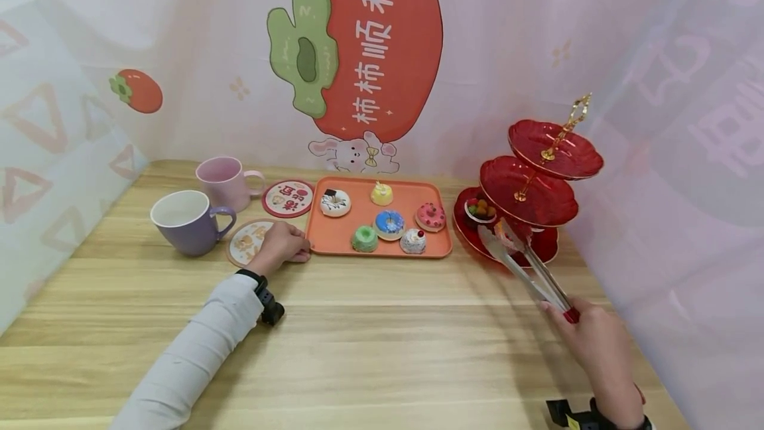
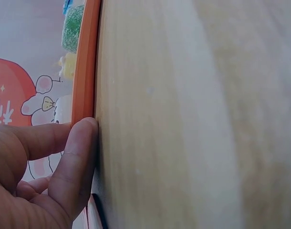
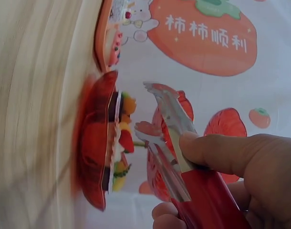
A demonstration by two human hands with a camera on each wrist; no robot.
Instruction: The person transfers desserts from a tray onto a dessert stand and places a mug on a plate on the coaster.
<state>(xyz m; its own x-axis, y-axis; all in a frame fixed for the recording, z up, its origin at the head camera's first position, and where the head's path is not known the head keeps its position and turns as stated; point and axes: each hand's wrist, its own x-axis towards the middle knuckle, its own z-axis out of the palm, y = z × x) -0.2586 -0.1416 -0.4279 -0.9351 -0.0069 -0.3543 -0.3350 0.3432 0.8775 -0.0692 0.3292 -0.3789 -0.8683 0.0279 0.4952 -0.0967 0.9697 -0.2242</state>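
My left hand [image 1: 280, 244] pinches the front left corner of an orange tray [image 1: 325, 234], thumb against its rim [image 2: 85, 81]. On the tray sit several small toy cakes and doughnuts, among them a blue doughnut [image 1: 389, 225] and a green one [image 1: 365, 238]. My right hand [image 1: 597, 340] grips metal tongs [image 3: 171, 138] by their red handle. The tong tips are spread, with nothing between them, close by the bottom plate [image 1: 467, 231] of a red three-tier stand. Fruit-topped tarts [image 3: 122, 140] sit on that plate; one fruit tart [image 1: 479, 210] shows at its left side.
The stand's middle plate [image 1: 498, 184] and top plate [image 1: 573, 158] overhang the bottom one, with a gold handle [image 1: 577, 111] on top. At the left are a purple mug [image 1: 190, 231], a pink mug [image 1: 229, 188] and two round coasters [image 1: 288, 198]. A printed cloth backdrop [image 1: 209, 38] surrounds the table.
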